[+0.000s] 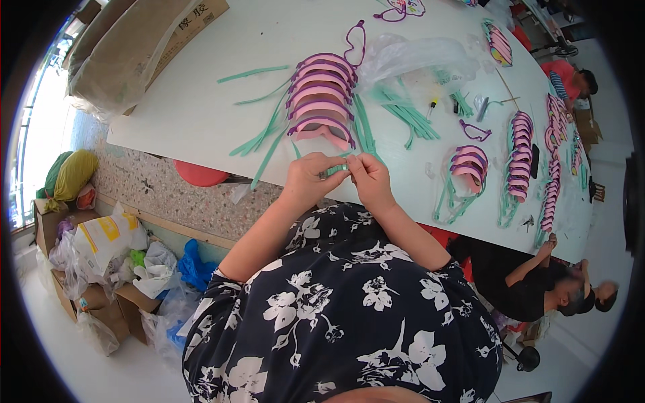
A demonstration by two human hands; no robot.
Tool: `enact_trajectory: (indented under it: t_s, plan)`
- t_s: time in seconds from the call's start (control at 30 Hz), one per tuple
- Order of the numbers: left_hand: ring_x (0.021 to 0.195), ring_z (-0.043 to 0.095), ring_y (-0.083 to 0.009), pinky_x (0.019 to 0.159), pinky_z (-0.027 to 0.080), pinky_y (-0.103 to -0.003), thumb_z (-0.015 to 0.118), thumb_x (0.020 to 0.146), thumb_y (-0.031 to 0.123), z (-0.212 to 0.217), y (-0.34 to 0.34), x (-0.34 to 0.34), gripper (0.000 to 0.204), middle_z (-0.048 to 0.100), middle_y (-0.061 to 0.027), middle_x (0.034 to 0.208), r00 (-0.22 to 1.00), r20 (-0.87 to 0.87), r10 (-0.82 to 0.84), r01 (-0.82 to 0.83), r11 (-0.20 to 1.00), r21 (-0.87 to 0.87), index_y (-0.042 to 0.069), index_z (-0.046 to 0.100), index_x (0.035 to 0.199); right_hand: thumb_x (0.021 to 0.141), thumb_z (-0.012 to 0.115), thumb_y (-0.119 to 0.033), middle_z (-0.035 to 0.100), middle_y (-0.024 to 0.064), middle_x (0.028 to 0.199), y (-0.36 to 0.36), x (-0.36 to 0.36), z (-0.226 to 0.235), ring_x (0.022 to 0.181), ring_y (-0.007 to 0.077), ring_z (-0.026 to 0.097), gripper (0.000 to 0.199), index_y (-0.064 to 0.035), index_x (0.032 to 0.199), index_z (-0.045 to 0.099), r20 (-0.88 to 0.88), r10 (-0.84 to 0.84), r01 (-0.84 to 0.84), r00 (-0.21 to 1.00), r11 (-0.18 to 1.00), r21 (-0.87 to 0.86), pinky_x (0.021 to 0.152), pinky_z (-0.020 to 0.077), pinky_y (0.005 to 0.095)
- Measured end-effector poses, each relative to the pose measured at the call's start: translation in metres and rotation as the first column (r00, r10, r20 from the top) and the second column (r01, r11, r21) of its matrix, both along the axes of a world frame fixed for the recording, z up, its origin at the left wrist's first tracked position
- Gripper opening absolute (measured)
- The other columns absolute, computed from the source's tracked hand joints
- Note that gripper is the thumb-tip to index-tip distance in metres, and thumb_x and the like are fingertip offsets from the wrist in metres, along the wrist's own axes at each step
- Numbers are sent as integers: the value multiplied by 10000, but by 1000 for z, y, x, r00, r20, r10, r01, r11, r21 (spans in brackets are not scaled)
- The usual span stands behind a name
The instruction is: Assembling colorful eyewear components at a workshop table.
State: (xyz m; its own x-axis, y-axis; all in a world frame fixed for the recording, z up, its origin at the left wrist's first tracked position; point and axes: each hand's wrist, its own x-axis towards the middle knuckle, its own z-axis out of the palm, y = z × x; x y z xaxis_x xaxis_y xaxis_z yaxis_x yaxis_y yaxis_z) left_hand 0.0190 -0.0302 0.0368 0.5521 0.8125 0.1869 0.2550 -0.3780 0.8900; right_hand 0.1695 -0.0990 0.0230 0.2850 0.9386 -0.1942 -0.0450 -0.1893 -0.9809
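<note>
Dark clothing printed with white flowers (376,295) fills the foreground, nearest the camera, with two bare forearms reaching forward from it. At their ends, the person's left hand (309,177) and right hand (371,180) meet fingertip to fingertip at the near edge of a white table (201,121). Between them is a short visible stretch of green strap (333,170): the left thumb and fingers grasp it, and the right thumb and forefinger are pinched together at its right end. Its exact fold is hidden by the fingers.

Just beyond the hands, a row of pink visors with purple rims (321,97) runs away from the person, green ties trailing on both sides. Loose green strips (410,115) lie to the right, near a clear plastic bag (416,60). Farther right come a single purple frame (475,129), a smaller visor stack (468,168) and a longer one (520,158). At the far left stands a cardboard box (185,37).
</note>
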Motion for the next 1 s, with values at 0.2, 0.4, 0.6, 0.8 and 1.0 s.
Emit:
enact_trajectory:
  t_s: [0.2,0.4,0.6,0.8,1.0]
  plan:
    - [557,571,-165,528,462,-286,773,702,88,-3,-9,5,227,616,-70,673,982,100,161,-167,984,62,72,726,923,981,549,-234,435,-48,581,3,-5,-6,521,25,359,315,-78,709,515,-21,-86,87,996,994,60,470,283,208]
    - [599,606,-170,555,487,-280,791,695,92,-9,-14,8,221,642,-70,708,962,132,238,-249,965,78,67,717,902,978,557,-241,436,-52,583,5,-10,-3,516,23,357,304,-86,719,518,-79,-137,139,987,990,17,461,275,206]
    - [603,607,-177,572,491,-281,791,710,106,-11,-15,8,222,651,-79,725,958,138,252,-264,961,78,51,716,912,977,560,-248,441,-50,582,6,-8,-6,516,23,365,304,-87,723,517,-23,-95,96,995,995,22,460,281,206]
    - [749,594,-105,667,478,-242,708,833,70,-21,-2,3,177,658,-26,870,975,159,155,-65,884,-464,15,690,1000,978,540,-206,519,-17,681,11,5,-5,536,58,454,169,-62,888,553,-153,47,-50,987,999,-19,488,356,202]
    - [765,577,-96,682,483,-245,690,846,108,-33,-1,-3,306,646,-46,896,952,287,104,76,829,-554,24,639,1136,924,566,-119,617,56,896,12,-3,3,711,132,627,258,-28,1157,504,-133,218,-221,967,975,-8,549,470,248]
